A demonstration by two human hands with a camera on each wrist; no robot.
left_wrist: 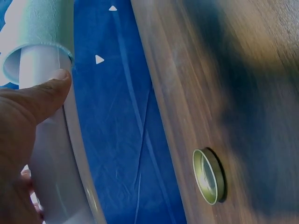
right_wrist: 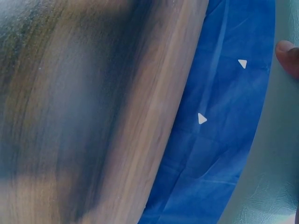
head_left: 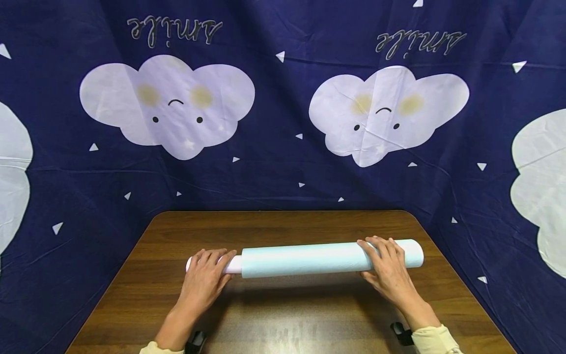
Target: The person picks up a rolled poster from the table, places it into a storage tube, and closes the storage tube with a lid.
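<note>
A long light-blue tube [head_left: 305, 259] is held up level above the table, its shadow falling on the wood below. Out of its left end comes a narrower pale lilac-white tube [head_left: 233, 264]. My left hand [head_left: 203, 279] grips this inner tube from above, and in the left wrist view the thumb [left_wrist: 53, 88] lies along it close to the blue tube's open rim. Toward the other end, my right hand [head_left: 391, 273] grips the blue tube with fingers over the top. Only a thumb tip [right_wrist: 288, 56] and part of the blue surface show in the right wrist view.
A shallow gold-coloured round lid [left_wrist: 209, 176] lies on the wooden table [head_left: 283, 223] in the left wrist view; the head view does not show it. Dark blue cloth [head_left: 283, 128] with clouds and triangles hangs behind the table and at both sides.
</note>
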